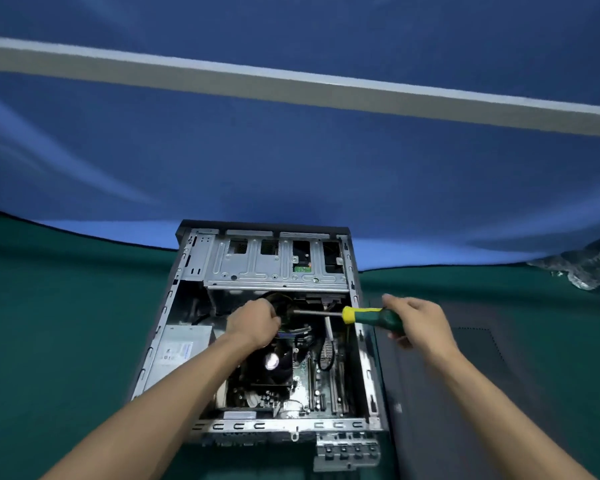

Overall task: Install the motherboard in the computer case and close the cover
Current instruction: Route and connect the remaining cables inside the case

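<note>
Right now, from the head camera, your right hand (418, 320) wraps its fingers round the green and yellow handle of the screwdriver (357, 315), holding it nearly level so the steel shaft points left across the open computer case (174, 327). Your left hand (253, 322) reaches down into the case with its fingers curled at the shaft's tip, apparently pinching something small there; whether that is a screw or a cable you cannot tell from this view.

What could go wrong: the shaft lies sideways, not upright over a screw hole, so if you drive from this angle the tip may slip and scrape the board or catch the loose black cables beside it. A screw pinched this deep could also drop among the components and be hard to find.

The motherboard (302, 379) already lies flat in the bottom of the case, nearer you than the silver drive cage (274, 268), with the black fan (272, 362) on it and the slots running along its right side. The grey power supply (179, 348) sits to its left. The dark cover (465, 375) rests on the green cloth just right of the case, not yet fitted.
</note>
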